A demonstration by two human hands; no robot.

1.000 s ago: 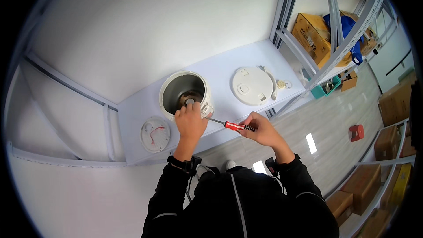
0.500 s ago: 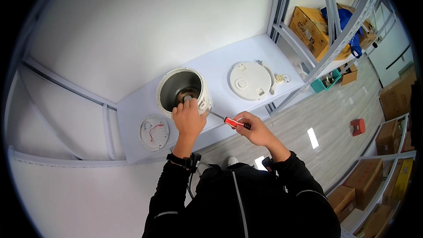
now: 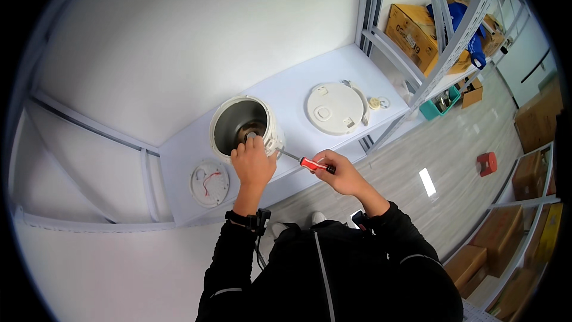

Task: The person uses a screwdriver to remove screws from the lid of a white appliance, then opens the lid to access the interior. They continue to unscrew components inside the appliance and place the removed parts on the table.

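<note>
A white rice cooker body (image 3: 275, 126) with a dark grey metal inside stands on the white shelf, its opening facing up. My left hand (image 3: 253, 161) grips its near rim, fingers hooked over the edge. In my right hand (image 3: 338, 173) is a screwdriver (image 3: 310, 163) with a red and black handle, held between thumb and fingers. The metal shaft points left, its tip meeting the cooker's right side beside my left hand; the exact contact spot is too small to make out. Left of the cooker lies a round white base cover (image 3: 210, 183) with red wires on it.
A round white lid (image 3: 335, 108) rests on the shelf (image 3: 292, 98) to the right, with a small cream cap (image 3: 374, 103) beside it. Metal rack posts (image 3: 459, 36) rise at the right. Beyond are cardboard boxes (image 3: 411, 36), a green bin (image 3: 440, 106) and a red stool (image 3: 487, 164).
The whole view has shifted slightly. Both hands keep their holds, with the screwdriver still against the cooker's side.
</note>
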